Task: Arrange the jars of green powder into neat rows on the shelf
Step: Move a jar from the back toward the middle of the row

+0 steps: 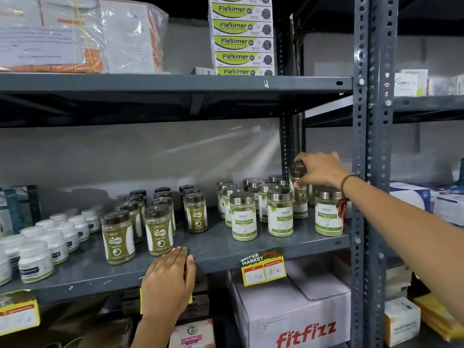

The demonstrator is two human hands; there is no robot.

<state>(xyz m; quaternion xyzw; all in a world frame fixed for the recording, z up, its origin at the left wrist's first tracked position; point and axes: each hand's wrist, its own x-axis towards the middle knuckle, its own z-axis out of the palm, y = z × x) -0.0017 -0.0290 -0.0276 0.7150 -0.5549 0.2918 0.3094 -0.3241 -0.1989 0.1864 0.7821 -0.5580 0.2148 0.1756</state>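
Several silver-lidded jars of green powder (244,216) stand in rows at the right of the grey middle shelf (221,249). Dark-lidded Gaska jars (118,238) of green powder stand in rows left of them. My right hand (320,169) reaches in from the right and grips a dark-lidded jar (300,194) by its lid, held among the back silver-lidded jars. Flat on the shelf's front edge rests my left hand (170,277), fingers together and holding nothing, just in front of the Gaska jars.
White bottles (37,259) fill the shelf's left end. A steel upright (371,172) stands right of my right wrist. A price tag (263,267) hangs off the shelf edge above a fitfizz carton (296,320). Fleximer boxes (242,41) are stacked on the upper shelf.
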